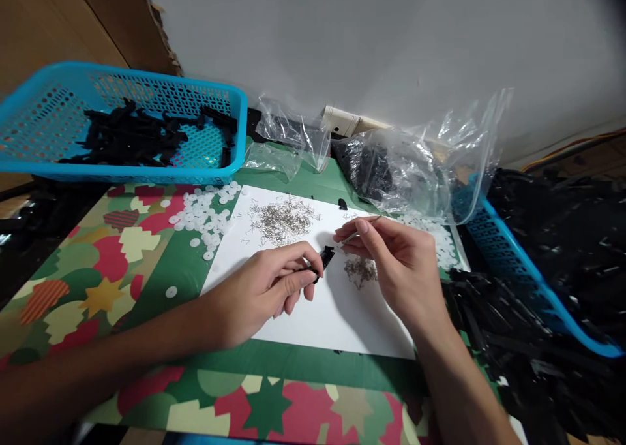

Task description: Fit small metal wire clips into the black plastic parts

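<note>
- Patterned covering [264, 409] lies closest to me, along the near edge of the bench [303, 361] and up its left side; that front strip seems to serve as elbow room.
- At the far left corner stands a blue basket [147, 171] with black pieces in it, off to one side, I'd judge, so it doesn't crowd my arms.
- By the right edge, a second blue basket [513, 259] is heaped with black pieces, and more loose black pieces [533, 360] lie beside it, within easy reach of my right.
- White sheet [293, 324] covers the middle, probably so that tiny metal bits show up against it.
- Behind it, toward the far edge, a clear plastic bag [411, 171] slumps with dark contents, pushed back out of the way.
- Over the sheet, my left grip [274, 282] is closed, fingertips clamped on a small black part [327, 257], its end left poking out and exposed.
- Opposite, my right grip [396, 256] pinches a thin metal tool [349, 237] like a pencil, likely for fine control; its tip points at that end, but whether they touch I can't tell.
- White discs [203, 213] are strewn off the sheet's left edge, apart from the metal.
- Tiny bent wires [283, 222] are piled toward the sheet's far edge, spread loose, perhaps for easier picking.
</note>
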Available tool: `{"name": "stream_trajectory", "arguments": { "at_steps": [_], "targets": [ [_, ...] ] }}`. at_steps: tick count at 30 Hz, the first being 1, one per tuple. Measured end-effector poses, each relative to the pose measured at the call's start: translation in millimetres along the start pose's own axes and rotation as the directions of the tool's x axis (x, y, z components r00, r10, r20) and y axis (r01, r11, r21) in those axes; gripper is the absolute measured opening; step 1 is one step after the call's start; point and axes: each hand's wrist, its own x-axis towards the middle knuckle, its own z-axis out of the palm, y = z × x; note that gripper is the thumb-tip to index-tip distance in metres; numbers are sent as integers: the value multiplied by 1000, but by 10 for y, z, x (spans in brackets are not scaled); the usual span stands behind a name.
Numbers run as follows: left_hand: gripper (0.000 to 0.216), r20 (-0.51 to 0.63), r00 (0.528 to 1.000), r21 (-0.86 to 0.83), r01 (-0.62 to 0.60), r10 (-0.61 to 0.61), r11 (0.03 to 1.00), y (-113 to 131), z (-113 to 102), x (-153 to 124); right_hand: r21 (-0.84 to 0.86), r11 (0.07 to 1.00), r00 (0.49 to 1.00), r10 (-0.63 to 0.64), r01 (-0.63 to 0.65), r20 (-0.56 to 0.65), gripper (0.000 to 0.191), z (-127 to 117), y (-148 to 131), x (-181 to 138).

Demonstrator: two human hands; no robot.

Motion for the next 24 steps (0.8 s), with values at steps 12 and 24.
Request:
{"name": "stream_trajectory", "arguments": {
  "at_steps": [12,24],
  "targets": [
    [18,-6,1000,15,-5,5,1000,4,3,-4,-106,994,999,-2,8,50,32,25,63,-10],
    [20,-6,1000,52,1,0,999,-24,-26,9,-185,978,992,-108,94,-66,29,146,104,-98]
  ]
}}
